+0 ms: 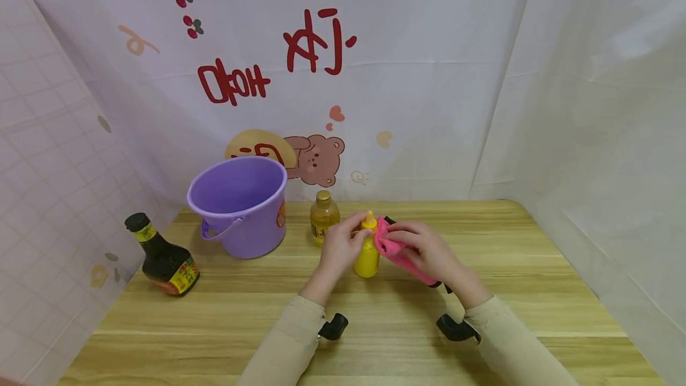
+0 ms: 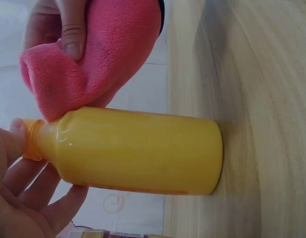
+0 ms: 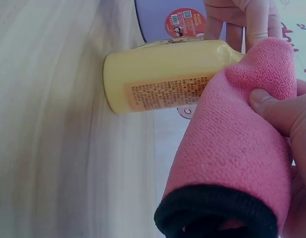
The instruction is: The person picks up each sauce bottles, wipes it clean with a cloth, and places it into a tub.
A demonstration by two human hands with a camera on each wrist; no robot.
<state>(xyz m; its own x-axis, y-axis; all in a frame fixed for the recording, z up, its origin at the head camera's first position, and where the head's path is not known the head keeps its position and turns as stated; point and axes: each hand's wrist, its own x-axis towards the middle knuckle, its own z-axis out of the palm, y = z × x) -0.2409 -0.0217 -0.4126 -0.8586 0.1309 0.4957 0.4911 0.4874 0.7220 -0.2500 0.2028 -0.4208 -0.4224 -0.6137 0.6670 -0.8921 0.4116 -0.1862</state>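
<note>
From beside the table, three viewpoints can be noted. The head view faces forward and down over both forearms (image 1: 281, 344), across the wooden table (image 1: 214, 326) to the printed fabric backdrop (image 1: 429, 124); it is the widest and farthest. The left wrist view sits close beside the left hand (image 1: 342, 244), rotated sideways: the table runs down its right side. The right wrist view sits close beside the right hand (image 1: 429, 250), rotated oppositely, the table at its left; it faces toward the purple bucket (image 1: 254, 231), shared with the head view. Both wrist views share the yellow squeeze bottle (image 2: 140, 151) and pink cloth (image 3: 227, 139), seen from different sides.
</note>
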